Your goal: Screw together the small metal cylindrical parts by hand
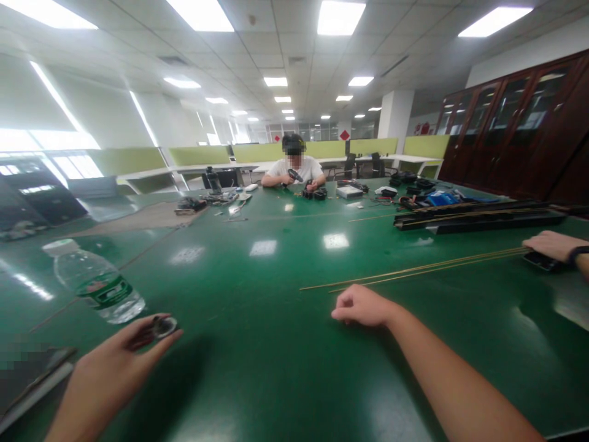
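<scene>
Left hand: thumb and fingers pinching a small round part over the green table — bottle just beyond | Right hand: fingers loosely curled, cannot tell if anything is inside — near ends of thin rods | Another person's hand: by the rods' other ends

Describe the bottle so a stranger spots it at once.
Start at the big green table, to the wearer's left. Just beyond the left hand and the small round thing it holds is the bottle. Its see-through body, white cap and green label set it apart from both.
</scene>
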A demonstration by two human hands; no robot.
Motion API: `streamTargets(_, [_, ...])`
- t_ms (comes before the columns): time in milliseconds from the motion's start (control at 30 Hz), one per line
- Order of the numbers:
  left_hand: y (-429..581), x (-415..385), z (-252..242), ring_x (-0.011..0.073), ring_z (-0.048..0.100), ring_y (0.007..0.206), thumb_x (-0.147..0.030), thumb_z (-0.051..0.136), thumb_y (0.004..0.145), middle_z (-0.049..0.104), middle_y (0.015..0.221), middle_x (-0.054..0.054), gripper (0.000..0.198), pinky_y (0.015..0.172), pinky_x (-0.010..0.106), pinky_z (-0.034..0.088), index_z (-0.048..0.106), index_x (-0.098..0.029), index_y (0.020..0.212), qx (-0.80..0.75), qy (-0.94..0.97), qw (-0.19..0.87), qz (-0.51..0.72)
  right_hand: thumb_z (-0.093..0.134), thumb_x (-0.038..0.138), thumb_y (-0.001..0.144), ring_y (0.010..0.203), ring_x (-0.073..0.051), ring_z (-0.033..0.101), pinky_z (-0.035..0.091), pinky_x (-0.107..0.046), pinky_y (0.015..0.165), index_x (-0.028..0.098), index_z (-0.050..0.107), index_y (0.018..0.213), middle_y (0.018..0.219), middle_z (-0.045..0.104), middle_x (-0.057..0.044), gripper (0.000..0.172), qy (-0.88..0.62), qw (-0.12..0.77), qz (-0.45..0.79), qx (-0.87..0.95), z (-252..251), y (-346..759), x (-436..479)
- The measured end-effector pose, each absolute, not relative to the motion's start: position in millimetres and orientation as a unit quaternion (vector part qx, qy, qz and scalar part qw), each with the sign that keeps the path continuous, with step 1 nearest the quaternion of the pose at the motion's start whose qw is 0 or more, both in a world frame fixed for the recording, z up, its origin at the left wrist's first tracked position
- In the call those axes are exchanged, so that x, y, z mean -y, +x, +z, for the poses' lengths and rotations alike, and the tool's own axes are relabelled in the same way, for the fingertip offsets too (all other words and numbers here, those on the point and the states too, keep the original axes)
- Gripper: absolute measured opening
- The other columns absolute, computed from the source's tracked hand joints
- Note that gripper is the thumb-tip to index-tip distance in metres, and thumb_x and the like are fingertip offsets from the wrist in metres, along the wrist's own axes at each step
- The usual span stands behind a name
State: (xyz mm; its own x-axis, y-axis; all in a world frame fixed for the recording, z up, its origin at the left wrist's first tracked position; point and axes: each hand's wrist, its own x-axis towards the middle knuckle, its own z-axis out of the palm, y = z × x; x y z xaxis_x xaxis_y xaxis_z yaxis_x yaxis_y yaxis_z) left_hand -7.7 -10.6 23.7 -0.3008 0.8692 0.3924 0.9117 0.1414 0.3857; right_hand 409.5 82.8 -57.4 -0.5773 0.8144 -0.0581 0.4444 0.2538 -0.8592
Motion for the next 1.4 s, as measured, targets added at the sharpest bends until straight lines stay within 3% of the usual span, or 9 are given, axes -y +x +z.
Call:
streamTargets(100, [21.9, -23.6, 21.1, 0.0205, 0.068, 0.088, -0.05, 0.067, 0.074, 0.072, 0.089, -0.004, 0.036, 0.085, 0.034, 0.052, 0.066, -0.026, 0.1, 0.721, -0.631, -0.05, -0.284, 0.06, 0.044, 0.084, 0.061, -0.013, 0.064, 0.047, -0.023, 0.059, 0.013, 0.072, 0.075, 0.071, 0.071, -0.005, 0.034, -0.406, 0.211, 0.468, 0.756, -57.1, 408.8, -82.6])
streamTargets(200, [65.6, -51.4, 16.6, 0.0216, 0.068, 0.084, -0.047, 0.068, 0.071, 0.072, 0.092, 0.003, 0.041, 0.083, 0.034, 0.054, 0.065, -0.02, 0.102, 0.645, -0.691, -0.108, -0.308, 0.063, 0.041, 0.082, 0.061, -0.014, 0.063, 0.047, -0.023, 0.059, 0.014, 0.073, 0.079, 0.07, 0.071, -0.004, 0.029, -0.41, 0.207, 0.464, 0.757, -57.4, 409.1, -83.3])
streamTargets(400, [136.0, -66.1, -14.1, 0.019, 0.066, 0.082, -0.031, 0.064, 0.077, 0.069, 0.09, 0.003, 0.02, 0.077, 0.031, 0.054, 0.065, -0.021, 0.094, 0.519, -0.785, -0.152, -0.303, 0.071, 0.031, 0.073, 0.065, -0.015, 0.063, 0.047, -0.023, 0.059, 0.015, 0.075, 0.083, 0.073, 0.072, -0.003, 0.019, -0.397, 0.208, 0.441, 0.778, -57.7, 408.2, -83.8])
streamTargets(533, [149.7, -55.1, -40.6, 0.0207, 0.065, 0.095, -0.025, 0.063, 0.079, 0.068, 0.104, 0.004, 0.023, 0.088, 0.036, 0.052, 0.063, -0.023, 0.102, 0.49, -0.799, -0.148, -0.316, 0.074, 0.032, 0.069, 0.064, -0.015, 0.063, 0.047, -0.023, 0.06, 0.015, 0.074, 0.081, 0.072, 0.071, -0.003, 0.02, -0.393, 0.216, 0.432, 0.782, -57.6, 405.3, -82.8])
streamTargets(700, [152.8, -44.5, -50.3, 0.0203, 0.062, 0.11, -0.025, 0.067, 0.079, 0.066, 0.12, 0.005, 0.025, 0.098, 0.038, 0.05, 0.059, -0.022, 0.103, 0.437, -0.789, -0.302, -0.307, 0.075, 0.03, 0.068, 0.063, -0.015, 0.062, 0.046, -0.023, 0.057, 0.015, 0.074, 0.081, 0.071, 0.071, -0.003, 0.02, -0.406, 0.216, 0.431, 0.777, -57.1, 402.1, -79.6])
streamTargets(967, [155.4, -47.8, -45.8, 0.021, 0.064, 0.101, -0.027, 0.07, 0.078, 0.068, 0.111, 0.007, 0.032, 0.094, 0.037, 0.051, 0.062, -0.018, 0.108, 0.417, -0.752, -0.41, -0.303, 0.072, 0.03, 0.072, 0.063, -0.014, 0.061, 0.046, -0.022, 0.058, 0.015, 0.072, 0.082, 0.072, 0.069, -0.003, 0.018, -0.373, 0.238, 0.42, 0.792, -52.2, 389.1, -66.0])
streamTargets(1067, [156.3, -46.1, -45.1, 0.0205, 0.064, 0.098, -0.027, 0.07, 0.079, 0.069, 0.106, 0.005, 0.03, 0.093, 0.034, 0.05, 0.065, -0.019, 0.108, 0.413, -0.764, -0.397, -0.296, 0.071, 0.03, 0.074, 0.063, -0.014, 0.06, 0.045, -0.023, 0.058, 0.015, 0.071, 0.082, 0.071, 0.068, -0.002, 0.017, -0.364, 0.237, 0.415, 0.799, -51.6, 385.8, -63.0])
streamTargets(1233, [154.6, -45.8, -46.1, 0.0192, 0.062, 0.091, -0.035, 0.065, 0.085, 0.068, 0.103, 0.004, 0.034, 0.084, 0.032, 0.049, 0.064, -0.024, 0.117, 0.433, -0.798, -0.289, -0.303, 0.073, 0.028, 0.072, 0.061, -0.013, 0.058, 0.045, -0.023, 0.057, 0.015, 0.068, 0.08, 0.07, 0.067, -0.002, 0.016, -0.378, 0.28, 0.407, 0.783, -53.5, 384.1, -63.7])
streamTargets(1400, [149.9, -48.8, -49.1, 0.018, 0.061, 0.09, -0.03, 0.067, 0.083, 0.066, 0.103, 0.004, 0.04, 0.083, 0.031, 0.048, 0.06, -0.025, 0.122, 0.421, -0.812, -0.228, -0.335, 0.074, 0.027, 0.072, 0.065, -0.014, 0.06, 0.047, -0.024, 0.061, 0.016, 0.065, 0.091, 0.076, 0.067, -0.002, 0.024, -0.393, 0.326, 0.364, 0.779, -54.7, 382.3, -64.4])
